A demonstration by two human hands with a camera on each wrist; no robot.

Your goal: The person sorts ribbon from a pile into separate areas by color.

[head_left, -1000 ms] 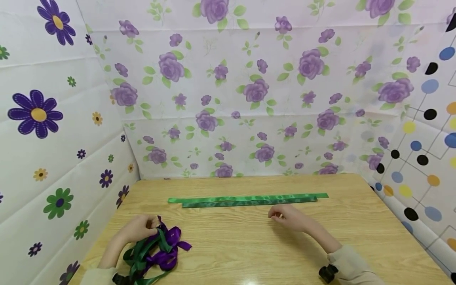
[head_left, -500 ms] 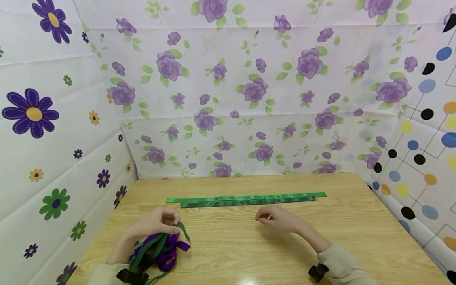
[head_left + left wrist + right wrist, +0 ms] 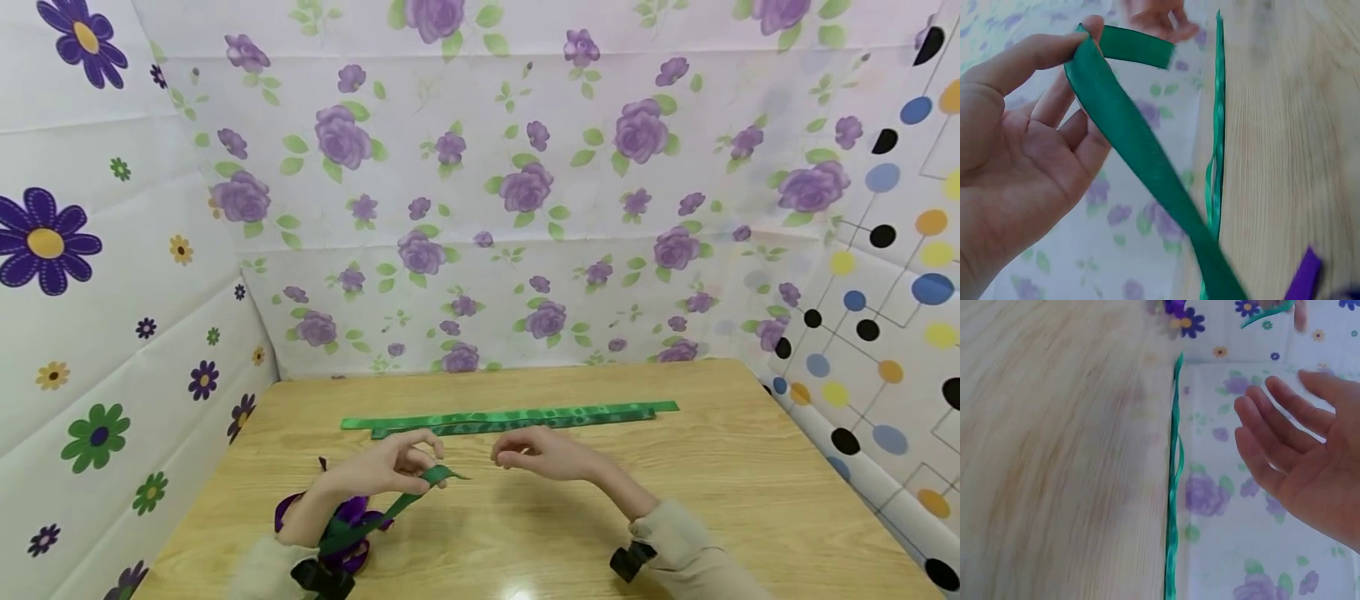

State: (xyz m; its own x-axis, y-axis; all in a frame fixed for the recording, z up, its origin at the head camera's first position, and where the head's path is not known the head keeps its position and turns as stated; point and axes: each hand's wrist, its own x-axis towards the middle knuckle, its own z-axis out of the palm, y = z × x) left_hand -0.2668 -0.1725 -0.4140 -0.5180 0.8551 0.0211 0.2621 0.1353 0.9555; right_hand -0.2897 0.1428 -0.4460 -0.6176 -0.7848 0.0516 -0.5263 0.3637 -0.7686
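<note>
My left hand (image 3: pixel 386 468) pinches a dark green ribbon (image 3: pixel 1129 134) between thumb and fingertips, close to one end. A short tail of it sticks out toward my right hand, while the rest slants down to a purple and green ribbon heap (image 3: pixel 352 542), partly hidden behind my left forearm. My right hand (image 3: pixel 543 452) hovers over the middle of the table with loosely bent fingers (image 3: pixel 1260 431) and holds nothing. Behind both hands, a bright green ribbon (image 3: pixel 420 422) and a darker green ribbon (image 3: pixel 600 417) lie flat side by side, running left to right.
The wooden table (image 3: pixel 712 467) ends at a back wall cloth (image 3: pixel 480 167) with purple roses. A daisy-patterned cloth (image 3: pixel 112 350) walls the left side, and a dotted cloth (image 3: pixel 892 333) the right.
My left hand has lifted the green ribbon's end out of the heap and carried it right, toward the middle. My right hand has moved left, so the hands are closer together.
</note>
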